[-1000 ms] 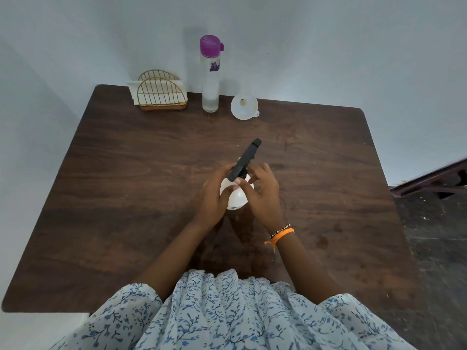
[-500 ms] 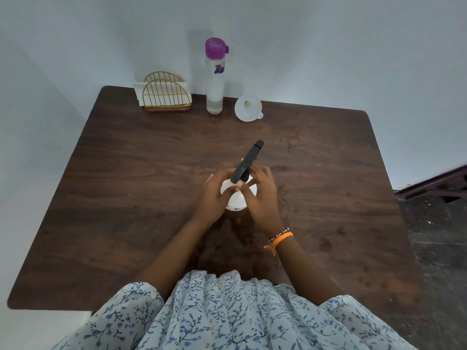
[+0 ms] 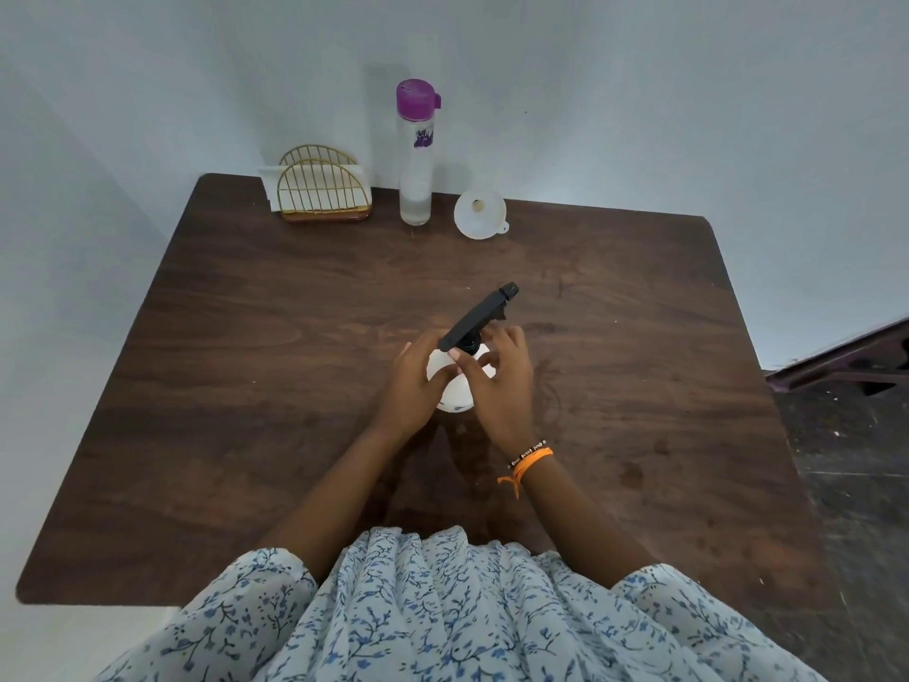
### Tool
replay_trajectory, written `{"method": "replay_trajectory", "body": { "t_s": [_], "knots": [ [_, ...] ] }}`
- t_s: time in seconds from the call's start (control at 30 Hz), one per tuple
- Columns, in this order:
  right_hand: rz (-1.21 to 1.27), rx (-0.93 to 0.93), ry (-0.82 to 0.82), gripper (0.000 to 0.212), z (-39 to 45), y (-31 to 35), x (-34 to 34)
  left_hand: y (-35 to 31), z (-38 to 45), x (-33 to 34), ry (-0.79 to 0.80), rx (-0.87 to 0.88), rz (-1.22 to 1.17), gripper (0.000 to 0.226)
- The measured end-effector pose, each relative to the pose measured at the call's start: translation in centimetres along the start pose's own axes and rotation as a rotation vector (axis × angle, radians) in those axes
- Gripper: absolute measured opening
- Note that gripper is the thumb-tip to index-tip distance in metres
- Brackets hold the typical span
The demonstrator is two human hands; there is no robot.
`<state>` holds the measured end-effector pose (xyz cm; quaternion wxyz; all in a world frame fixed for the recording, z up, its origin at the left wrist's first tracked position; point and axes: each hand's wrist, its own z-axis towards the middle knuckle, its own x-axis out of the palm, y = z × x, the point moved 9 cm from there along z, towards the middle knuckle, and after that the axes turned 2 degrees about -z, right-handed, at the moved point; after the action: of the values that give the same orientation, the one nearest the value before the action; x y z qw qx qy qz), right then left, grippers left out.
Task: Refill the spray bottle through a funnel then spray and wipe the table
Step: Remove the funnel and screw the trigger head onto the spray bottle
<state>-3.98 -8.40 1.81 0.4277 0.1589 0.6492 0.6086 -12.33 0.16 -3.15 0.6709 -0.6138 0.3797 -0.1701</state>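
- Pale blue-grey walls meet in a corner behind a dark brown wooden table (image 3: 246, 386) with rounded corners, seen from the head camera; a dark speckled floor (image 3: 856, 484) shows at the right.
- At the table's middle stands a white round-bodied plastic spray bottle (image 3: 455, 393), upright, with a black trigger spray head (image 3: 479, 317) on its neck, the nozzle pointing away and to the right.
- Person's left hand (image 3: 410, 386) wraps the bottle's left side, fingers curled round the white body.
- Right hand (image 3: 501, 386) has its fingertips curled in at the black collar under the spray head, pinching it; an orange string bracelet (image 3: 531, 462) and a thin beaded band sit on that wrist.
- Along the far edge, left to right: a gold wire napkin holder (image 3: 322, 189) with white napkins, a tall clear bottle with a purple cap (image 3: 415, 155) holding some clear liquid, and just beside it a white plastic funnel (image 3: 479, 214) lying tilted, well apart from the spray bottle.
- Blue-flowered white clothing (image 3: 442, 607) fills the bottom.
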Motion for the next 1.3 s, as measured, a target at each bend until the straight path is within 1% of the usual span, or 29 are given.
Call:
{"method": "replay_trajectory", "body": {
  "t_s": [0.07, 0.1, 0.13, 0.2, 0.23, 0.27, 0.33, 0.4, 0.47, 0.53, 0.63, 0.7, 0.77, 0.83, 0.87, 0.97, 1.03, 1.1, 1.17, 1.23, 1.3],
  "knots": [
    [-0.052, -0.013, 0.116, 0.020, 0.4, -0.4, 0.2, 0.0, 0.1, -0.2, -0.014, 0.028, 0.110, 0.025],
    [-0.112, -0.033, 0.192, 0.019, 0.6, -0.7, 0.4, -0.1, 0.1, -0.5, -0.019, 0.042, 0.178, 0.028],
    [-0.198, -0.073, 0.265, 0.023, 0.8, -0.8, 0.6, -0.2, 0.1, -0.6, -0.006, 0.036, 0.215, 0.035],
    [-0.366, -0.177, 0.380, 0.040, 1.1, -0.9, 0.9, -0.2, 0.3, -0.5, 0.067, 0.000, 0.185, 0.042],
    [-0.409, -0.205, 0.415, 0.044, 1.2, -0.9, 1.0, -0.2, 0.4, -0.2, 0.122, -0.012, 0.169, 0.044],
    [-0.421, -0.214, 0.437, 0.043, 1.3, -0.9, 1.0, -0.4, 0.4, 0.2, 0.184, -0.016, 0.171, 0.046],
    [-0.405, -0.211, 0.461, 0.035, 1.5, -0.8, 0.9, -0.6, 0.6, 0.7, 0.296, 0.001, 0.204, 0.050],
    [-0.381, -0.194, 0.459, 0.029, 1.5, -0.8, 0.6, 0.1, 1.0, 0.9, 0.344, 0.010, 0.250, 0.053],
    [-0.342, -0.128, 0.415, 0.030, 1.3, -0.9, 0.2, 0.7, 1.2, 0.8, 0.320, 0.042, 0.325, 0.058],
    [-0.300, -0.052, 0.324, 0.030, 0.8, -1.2, -0.2, 0.4, 1.2, 0.5, 0.238, 0.089, 0.358, 0.061],
    [-0.381, -0.032, 0.163, 0.030, -0.1, -1.1, -0.6, -0.3, 0.3, -0.1, 0.058, 0.122, 0.329, 0.050],
    [-0.412, -0.028, 0.145, 0.032, -0.2, -1.0, -0.6, -0.7, -0.4, -0.1, -0.029, 0.128, 0.307, 0.049],
    [-0.385, -0.014, 0.191, 0.039, 0.0, -0.9, -0.6, -1.0, -0.6, 0.0, -0.058, 0.140, 0.325, 0.045],
    [-0.355, -0.025, 0.265, 0.049, 0.6, -0.8, -0.5, -1.1, 0.0, 0.1, 0.020, 0.079, 0.267, 0.041],
    [-0.356, -0.047, 0.301, 0.049, 0.9, -0.7, -0.4, -1.0, 0.4, 0.4, 0.104, 0.031, 0.214, 0.040],
    [-0.362, -0.107, 0.392, 0.032, 1.4, -0.7, 0.0, -0.8, 1.3, 1.0, 0.353, -0.002, 0.190, 0.044],
    [-0.350, -0.113, 0.447, 0.032, 1.6, -1.0, 0.2, 0.0, 1.7, 1.3, 0.461, -0.022, 0.148, 0.043],
    [-0.318, -0.117, 0.490, 0.035, 1.6, -0.9, 0.5, 1.0, 2.1, 1.4, 0.494, -0.057, 0.109, 0.047],
    [-0.267, -0.103, 0.500, 0.038, 1.5, -0.8, 0.5, 1.4, 2.4, 1.6, 0.486, -0.009, 0.127, 0.049],
    [-0.270, -0.075, 0.454, 0.032, 1.6, -0.9, 0.2, 0.5, 2.5, 1.9, 0.464, 0.073, 0.140, 0.041],
    [-0.360, -0.080, 0.371, 0.033, 1.6, -1.1, -0.3, 0.4, 2.7, 1.8, 0.402, 0.118, 0.226, 0.038]
  ]
}}
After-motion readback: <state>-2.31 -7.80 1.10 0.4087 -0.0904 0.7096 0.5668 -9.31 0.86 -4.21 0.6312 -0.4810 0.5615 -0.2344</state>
